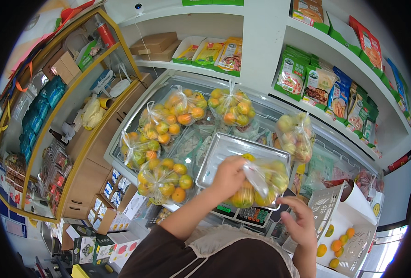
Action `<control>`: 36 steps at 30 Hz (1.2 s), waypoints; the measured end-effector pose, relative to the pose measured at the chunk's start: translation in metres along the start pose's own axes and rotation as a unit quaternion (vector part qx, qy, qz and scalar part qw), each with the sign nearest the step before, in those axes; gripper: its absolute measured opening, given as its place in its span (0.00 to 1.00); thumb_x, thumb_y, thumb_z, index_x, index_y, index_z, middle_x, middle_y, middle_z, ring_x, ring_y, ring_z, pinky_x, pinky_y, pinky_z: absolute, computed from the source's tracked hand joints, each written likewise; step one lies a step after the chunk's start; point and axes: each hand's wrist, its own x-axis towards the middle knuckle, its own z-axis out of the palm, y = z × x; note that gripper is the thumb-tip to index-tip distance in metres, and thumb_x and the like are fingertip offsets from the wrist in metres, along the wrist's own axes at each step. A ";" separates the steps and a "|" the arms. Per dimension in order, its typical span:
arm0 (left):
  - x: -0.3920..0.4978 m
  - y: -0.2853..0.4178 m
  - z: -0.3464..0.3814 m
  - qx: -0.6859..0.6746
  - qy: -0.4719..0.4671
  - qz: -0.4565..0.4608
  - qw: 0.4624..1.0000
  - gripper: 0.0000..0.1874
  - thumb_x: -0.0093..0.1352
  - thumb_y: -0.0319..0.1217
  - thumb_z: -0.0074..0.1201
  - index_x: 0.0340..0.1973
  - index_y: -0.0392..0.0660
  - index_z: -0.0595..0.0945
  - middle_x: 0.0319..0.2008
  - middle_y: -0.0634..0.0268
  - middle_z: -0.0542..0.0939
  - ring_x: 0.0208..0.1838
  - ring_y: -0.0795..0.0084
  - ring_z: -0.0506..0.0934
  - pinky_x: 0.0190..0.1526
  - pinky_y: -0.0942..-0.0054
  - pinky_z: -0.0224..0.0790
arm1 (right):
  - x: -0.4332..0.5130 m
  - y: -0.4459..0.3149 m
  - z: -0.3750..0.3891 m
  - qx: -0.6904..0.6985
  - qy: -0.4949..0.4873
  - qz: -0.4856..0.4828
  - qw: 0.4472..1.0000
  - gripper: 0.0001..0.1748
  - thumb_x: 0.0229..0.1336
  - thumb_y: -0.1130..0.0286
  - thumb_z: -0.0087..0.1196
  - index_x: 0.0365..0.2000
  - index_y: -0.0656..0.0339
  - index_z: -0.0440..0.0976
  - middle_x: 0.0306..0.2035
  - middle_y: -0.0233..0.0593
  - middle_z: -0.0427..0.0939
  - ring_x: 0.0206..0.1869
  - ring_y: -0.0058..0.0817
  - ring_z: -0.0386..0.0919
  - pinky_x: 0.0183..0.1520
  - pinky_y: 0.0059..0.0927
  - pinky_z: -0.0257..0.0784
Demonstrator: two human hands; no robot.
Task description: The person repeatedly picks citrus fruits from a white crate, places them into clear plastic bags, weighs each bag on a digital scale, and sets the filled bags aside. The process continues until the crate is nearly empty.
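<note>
My left hand [230, 175] grips the gathered neck of a clear plastic bag of green-orange citrus fruit [273, 179] over the metal tray [209, 166] of a digital scale. Just right of the bag, my right hand [297, 215] is held with its fingers apart and nothing in it. Below the tray sits the scale's keypad [252, 214] with a lit green display. Tied bags of citrus stand on the glass-topped freezer, among them one at the back [231, 107] and one left of the scale [164, 181]. A bag of paler round fruit [294, 137] stands behind the tray's right end.
A white plastic basket [360, 239] with several loose citrus fruits stands at the lower right. Shelves [347, 41] of packaged food rise behind the freezer [261, 100]. A glass display cabinet with a yellow frame [87, 149] is at the left, with cartons [120, 243] below.
</note>
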 end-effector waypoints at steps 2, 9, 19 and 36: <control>0.004 0.006 -0.028 -0.151 0.050 -0.118 0.980 0.03 0.61 0.21 0.53 0.31 0.40 0.79 0.26 0.70 0.77 0.29 0.80 0.73 0.31 0.78 0.65 | -0.010 0.004 -0.010 0.042 0.032 0.050 0.997 0.15 0.49 0.80 0.51 0.41 0.68 0.73 0.37 0.44 0.77 0.42 0.31 0.74 0.48 0.29 0.67; 0.027 -0.016 -0.112 -0.061 0.191 -0.121 0.972 0.01 0.64 0.22 0.52 0.29 0.39 0.78 0.25 0.71 0.78 0.28 0.87 0.71 0.30 0.84 0.63 | -0.031 0.033 -0.018 0.114 0.093 0.144 0.979 0.13 0.55 0.81 0.47 0.43 0.66 0.72 0.37 0.38 0.77 0.42 0.23 0.73 0.44 0.24 0.71; 0.050 -0.219 -0.136 0.120 0.177 -0.188 0.959 0.03 0.59 0.23 0.48 0.26 0.36 0.76 0.20 0.60 0.74 0.23 0.68 0.70 0.28 0.70 0.62 | -0.019 0.043 -0.012 0.097 0.091 0.217 0.967 0.11 0.57 0.79 0.47 0.41 0.65 0.74 0.36 0.36 0.76 0.37 0.18 0.74 0.32 0.19 0.75; 0.110 -0.286 -0.066 0.397 0.262 -0.177 0.861 0.20 0.53 0.25 0.57 0.41 0.37 0.73 0.37 0.49 0.73 0.44 0.48 0.69 0.48 0.54 0.59 | -0.008 0.073 -0.001 0.066 0.116 0.235 0.963 0.10 0.53 0.80 0.49 0.38 0.68 0.74 0.32 0.41 0.79 0.38 0.28 0.76 0.43 0.26 0.69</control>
